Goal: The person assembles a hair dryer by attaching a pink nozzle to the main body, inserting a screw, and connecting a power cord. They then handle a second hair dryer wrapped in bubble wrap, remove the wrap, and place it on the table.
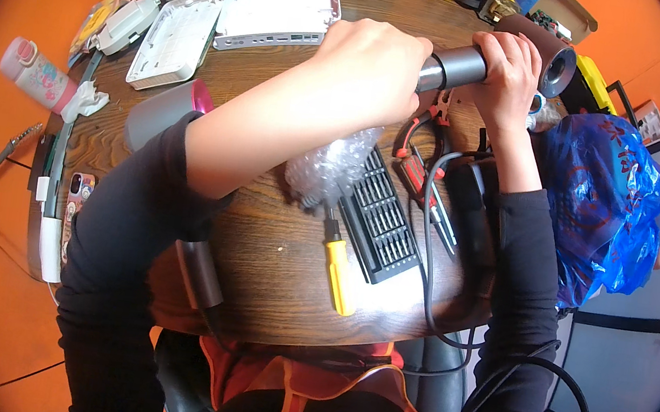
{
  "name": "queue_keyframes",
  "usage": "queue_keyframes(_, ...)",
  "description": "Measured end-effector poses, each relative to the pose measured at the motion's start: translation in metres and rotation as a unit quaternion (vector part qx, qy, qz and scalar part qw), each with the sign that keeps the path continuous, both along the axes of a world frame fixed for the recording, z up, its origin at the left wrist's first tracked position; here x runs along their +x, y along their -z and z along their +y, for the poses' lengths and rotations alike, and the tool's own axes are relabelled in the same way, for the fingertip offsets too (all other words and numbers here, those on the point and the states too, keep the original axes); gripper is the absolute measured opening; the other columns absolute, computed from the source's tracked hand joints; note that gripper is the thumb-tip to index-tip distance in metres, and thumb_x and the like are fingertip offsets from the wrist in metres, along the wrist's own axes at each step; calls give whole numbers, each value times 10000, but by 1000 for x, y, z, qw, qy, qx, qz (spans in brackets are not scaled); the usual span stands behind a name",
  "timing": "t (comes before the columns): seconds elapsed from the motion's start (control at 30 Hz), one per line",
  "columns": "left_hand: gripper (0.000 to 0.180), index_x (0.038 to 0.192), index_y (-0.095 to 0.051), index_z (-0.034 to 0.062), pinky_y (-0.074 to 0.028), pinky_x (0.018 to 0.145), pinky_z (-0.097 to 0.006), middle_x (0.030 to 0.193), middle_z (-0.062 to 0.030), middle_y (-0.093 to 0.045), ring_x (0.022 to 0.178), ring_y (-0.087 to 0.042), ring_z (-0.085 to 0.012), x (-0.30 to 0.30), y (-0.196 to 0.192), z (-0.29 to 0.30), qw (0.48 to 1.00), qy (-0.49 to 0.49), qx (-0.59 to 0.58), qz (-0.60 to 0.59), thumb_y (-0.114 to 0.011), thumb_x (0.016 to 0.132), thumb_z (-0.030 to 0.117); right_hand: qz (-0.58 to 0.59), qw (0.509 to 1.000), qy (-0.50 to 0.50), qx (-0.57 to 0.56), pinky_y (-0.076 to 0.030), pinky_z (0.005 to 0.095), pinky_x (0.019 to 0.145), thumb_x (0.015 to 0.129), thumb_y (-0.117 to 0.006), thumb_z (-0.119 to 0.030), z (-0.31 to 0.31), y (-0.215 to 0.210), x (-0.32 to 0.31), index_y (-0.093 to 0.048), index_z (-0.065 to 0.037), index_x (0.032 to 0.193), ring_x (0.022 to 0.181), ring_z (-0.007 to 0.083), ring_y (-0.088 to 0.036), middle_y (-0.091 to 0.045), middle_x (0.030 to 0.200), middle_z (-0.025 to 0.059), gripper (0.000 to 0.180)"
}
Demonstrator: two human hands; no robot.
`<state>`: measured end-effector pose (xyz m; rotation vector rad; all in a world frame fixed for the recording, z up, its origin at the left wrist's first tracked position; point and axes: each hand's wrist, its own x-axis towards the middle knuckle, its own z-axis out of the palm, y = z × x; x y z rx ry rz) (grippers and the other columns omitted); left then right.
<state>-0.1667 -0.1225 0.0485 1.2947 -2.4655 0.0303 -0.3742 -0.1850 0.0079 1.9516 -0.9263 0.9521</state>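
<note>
Head view: left hand (377,70) and right hand (510,75), fingers gripping a smooth grey tube (461,66) — left forearm (275,119) partly hiding crinkled bubble wrap (333,169).

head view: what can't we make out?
Head view:
Dark grey, silver-ended cylinder: left end, hidden by left hand.
Blue plastic bag: contents, hidden by its crinkled plastic.
Yellow-handled screwdriver: tip, hidden by clear bubble wrap.
Grey, pink-rimmed cylinder: lower part, hidden by black left sleeve.

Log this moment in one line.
right hand: gripping dark hair dryer | left hand: holding its silver end | nearby: red-handled pliers, yellow screwdriver
</note>
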Motion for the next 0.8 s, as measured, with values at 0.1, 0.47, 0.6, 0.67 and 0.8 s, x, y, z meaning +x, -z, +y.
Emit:
queue_keyframes(0.1,315,874,-591,6,-498,692,-408,721,-155,-633,732,-643,-305,-9,7,-4,999,-39,2,21,-633,700,265,10,1000,16,4,-374,357,873,630,-616,-119,2,0,4,-576,-157,839,862,219,-562,-553,785,8,216)
queue_keyframes(0.47,321,825,-614,26,-495,661,-388,638,-130,-615,655,-638,-290,-3,18,2,995,-33,-89,3,-664,764,337,-1,999,8,32,-384,360,865,602,-633,-101,1,3,3,-587,-150,851,869,240,-558,-549,774,27,258)
queue_keyframes(0.6,296,818,-631,17,-510,647,-375,644,-137,-617,650,-639,-292,4,17,10,996,-29,-82,35,-672,759,304,1,999,-1,40,-383,365,885,594,-636,-88,1,4,1,-589,-143,862,871,252,-555,-551,778,34,277)
queue_keyframes(0.67,289,809,-636,11,-513,650,-374,641,-143,-616,645,-638,-294,6,16,13,995,-31,-85,48,-673,759,293,2,999,-3,48,-383,367,889,587,-641,-81,1,5,2,-587,-138,865,872,259,-554,-551,778,39,289)
queue_keyframes(0.8,280,835,-635,11,-515,656,-374,633,-145,-616,644,-638,-298,8,18,16,995,-35,-77,51,-672,756,276,1,998,-12,69,-382,375,888,572,-651,-73,0,5,3,-579,-126,862,873,272,-550,-550,778,51,304)
